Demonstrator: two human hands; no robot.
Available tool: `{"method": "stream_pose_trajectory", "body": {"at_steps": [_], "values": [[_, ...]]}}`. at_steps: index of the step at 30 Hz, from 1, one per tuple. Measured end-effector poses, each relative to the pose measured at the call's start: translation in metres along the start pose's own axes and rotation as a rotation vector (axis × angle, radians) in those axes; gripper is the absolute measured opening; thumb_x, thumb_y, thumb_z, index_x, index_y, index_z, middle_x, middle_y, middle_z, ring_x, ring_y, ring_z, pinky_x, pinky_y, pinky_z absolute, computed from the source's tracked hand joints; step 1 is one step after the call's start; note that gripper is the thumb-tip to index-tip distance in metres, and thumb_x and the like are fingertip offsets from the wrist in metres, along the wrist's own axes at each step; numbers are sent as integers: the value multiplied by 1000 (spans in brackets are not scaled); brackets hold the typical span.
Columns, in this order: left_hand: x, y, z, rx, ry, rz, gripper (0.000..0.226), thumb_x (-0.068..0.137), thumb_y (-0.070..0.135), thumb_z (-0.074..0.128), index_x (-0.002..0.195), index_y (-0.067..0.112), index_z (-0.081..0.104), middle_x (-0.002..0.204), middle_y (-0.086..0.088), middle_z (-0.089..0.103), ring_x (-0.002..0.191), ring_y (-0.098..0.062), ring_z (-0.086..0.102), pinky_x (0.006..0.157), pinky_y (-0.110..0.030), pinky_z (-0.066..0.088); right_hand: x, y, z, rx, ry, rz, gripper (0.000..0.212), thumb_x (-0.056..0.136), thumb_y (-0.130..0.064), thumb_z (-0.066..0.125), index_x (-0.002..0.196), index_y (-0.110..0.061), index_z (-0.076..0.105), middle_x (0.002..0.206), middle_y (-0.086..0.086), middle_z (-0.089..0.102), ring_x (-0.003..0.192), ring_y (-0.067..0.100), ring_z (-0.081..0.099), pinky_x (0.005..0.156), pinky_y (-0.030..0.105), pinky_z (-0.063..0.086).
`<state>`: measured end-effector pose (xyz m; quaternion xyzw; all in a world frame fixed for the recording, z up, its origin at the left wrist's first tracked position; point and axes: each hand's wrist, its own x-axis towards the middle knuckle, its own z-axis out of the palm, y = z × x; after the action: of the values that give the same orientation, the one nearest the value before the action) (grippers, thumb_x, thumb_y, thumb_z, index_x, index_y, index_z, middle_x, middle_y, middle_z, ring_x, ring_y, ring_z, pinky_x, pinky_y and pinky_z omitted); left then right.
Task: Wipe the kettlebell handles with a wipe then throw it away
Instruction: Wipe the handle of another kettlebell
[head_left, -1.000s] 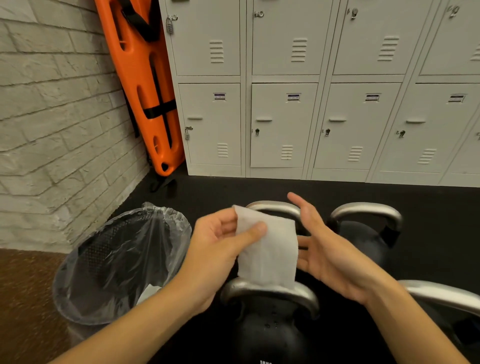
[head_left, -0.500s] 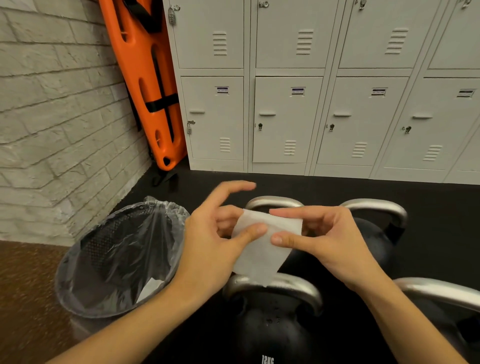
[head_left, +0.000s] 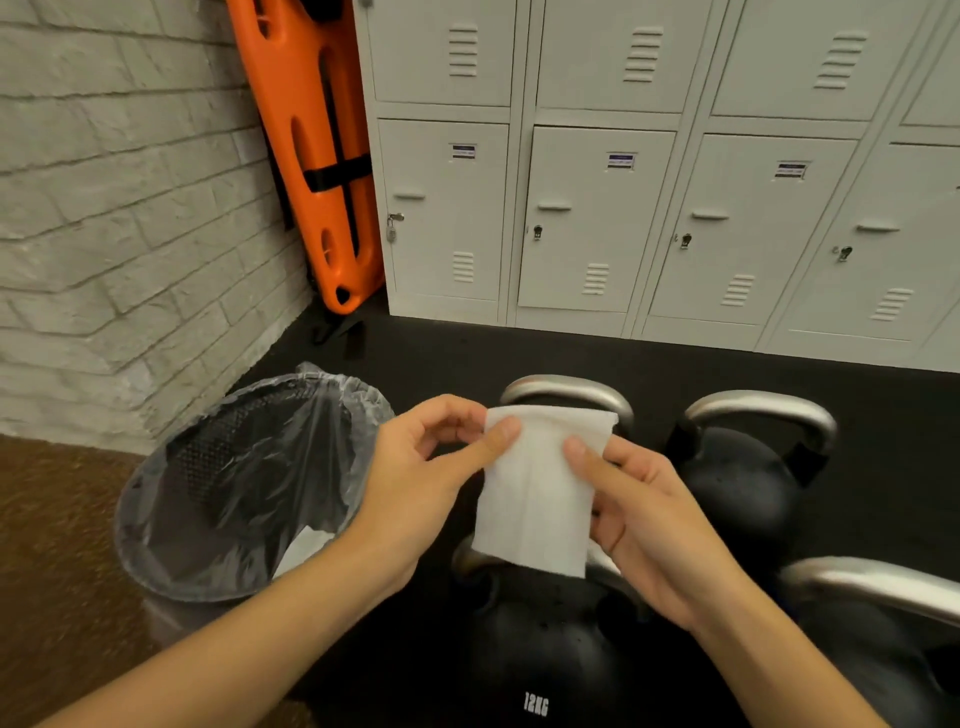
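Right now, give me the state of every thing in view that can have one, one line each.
wipe: folded flat, held up between both hands, touching no handle.
left hand: pinching the wipe's left edge.
right hand: gripping the wipe's right edge.
kettlebells: upright on the floor.
trash bin: open, lined with a clear bag, something white inside.
lockers: doors shut.
orange board: leaning upright in the corner.

White wipe (head_left: 540, 488) pinched flat between left hand (head_left: 431, 483) and right hand (head_left: 644, 525), above nearest kettlebell (head_left: 540, 654) marked 12KG. Lined bin (head_left: 244, 483) just left. More kettlebell handles (head_left: 758, 410) behind on black floor (head_left: 883, 395); lockers (head_left: 597, 218) beyond.
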<state>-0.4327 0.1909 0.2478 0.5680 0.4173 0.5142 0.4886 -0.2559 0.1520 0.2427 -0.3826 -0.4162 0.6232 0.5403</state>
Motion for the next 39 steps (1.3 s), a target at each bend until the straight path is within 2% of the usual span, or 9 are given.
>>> {"method": "stream_pose_trajectory", "body": {"at_steps": [3, 6, 9, 12, 17, 23, 28, 31, 39], "values": [[-6, -34, -13, -67, -26, -162, 21, 89, 27, 60, 100, 16, 73, 97, 2, 76, 97, -11, 69, 83, -28, 51, 6, -8, -8, -66, 135, -127, 32, 89, -25, 57, 116, -12, 68, 110, 9, 74, 101, 22, 71, 75, 32, 60], [-20, -78, -20, 17, -85, -191, 26, 99, 20, 46, 106, 18, 71, 104, 4, 75, 103, -8, 68, 90, -24, 49, 6, -6, -12, -651, 162, -427, 27, 92, -35, 55, 111, -24, 71, 98, -2, 75, 83, 7, 70, 65, 20, 53], [-34, -116, -20, 39, -113, -200, 31, 101, 16, 41, 109, 14, 70, 108, 1, 74, 109, -11, 65, 96, -24, 47, 12, 32, -8, -1326, -95, -506, 30, 99, -27, 51, 127, -23, 64, 123, -9, 69, 114, 7, 63, 96, 27, 50], [-39, -137, -17, -156, -64, -338, 32, 101, 13, 36, 107, 6, 67, 106, -9, 74, 104, -17, 66, 94, -29, 49, 12, 78, -4, -1750, -332, -668, 41, 79, -18, 60, 120, -20, 68, 125, -4, 68, 119, 15, 62, 97, 34, 52], [-37, -158, -16, -190, -52, -400, 34, 102, 12, 35, 109, -7, 62, 111, -27, 66, 103, -24, 62, 101, -43, 45, 6, 88, -17, -1787, -477, -730, 44, 85, -26, 45, 124, -24, 66, 135, -8, 61, 131, 10, 47, 108, 28, 32], [-38, -163, -2, -300, 34, -379, 39, 103, 6, 32, 91, 11, 70, 91, -6, 73, 92, -15, 64, 88, -24, 47, 11, 84, -10, -1725, -231, -629, 45, 84, -27, 47, 127, -27, 62, 132, -9, 63, 119, 13, 61, 98, 26, 37], [-37, -159, 0, -346, 68, -306, 34, 102, 9, 36, 97, 0, 69, 97, -13, 73, 93, -18, 67, 87, -30, 50, 8, 99, -6, -1962, -435, -652, 52, 77, -29, 46, 125, -27, 65, 138, -9, 58, 134, 14, 41, 108, 33, 27], [-36, -161, 2, -342, 96, -272, 36, 102, 9, 35, 97, 2, 69, 92, -12, 73, 86, -13, 66, 79, -21, 50, -2, 91, -28, -1916, -433, -684, 43, 98, -29, 32, 138, -30, 50, 148, -13, 46, 142, 11, 32, 111, 31, 26], [-38, -153, 2, -465, 72, -340, 33, 101, 4, 38, 107, -1, 69, 100, -12, 76, 95, -18, 71, 86, -29, 55, 12, 100, 5, -2097, -384, -634, 56, 80, -30, 42, 132, -22, 60, 137, -4, 59, 131, 20, 50, 109, 37, 26]]}}
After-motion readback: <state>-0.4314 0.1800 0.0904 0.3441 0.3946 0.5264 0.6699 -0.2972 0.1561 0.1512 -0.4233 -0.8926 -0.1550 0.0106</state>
